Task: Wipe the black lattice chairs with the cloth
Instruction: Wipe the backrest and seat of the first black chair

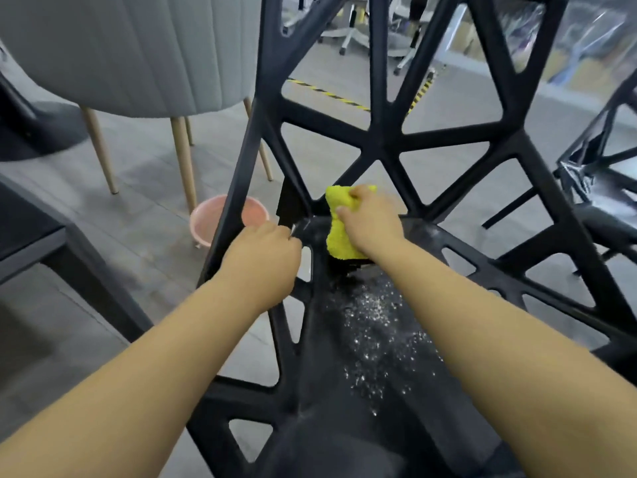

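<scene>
A black lattice chair (444, 139) fills the middle of the view, its backrest rising ahead and its seat running toward me. White specks (375, 326) lie scattered on the seat. My right hand (370, 220) presses a yellow cloth (339, 232) against the back of the seat, where it meets the backrest. My left hand (263, 260) is closed around the left edge of the seat frame. A second black lattice chair (599, 174) stands at the right edge.
A pink bucket (208, 224) stands on the floor left of the chair. A grey upholstered chair (144, 53) with wooden legs is at the upper left, a dark table (31, 236) at the left edge. Office chairs and yellow-black floor tape lie beyond.
</scene>
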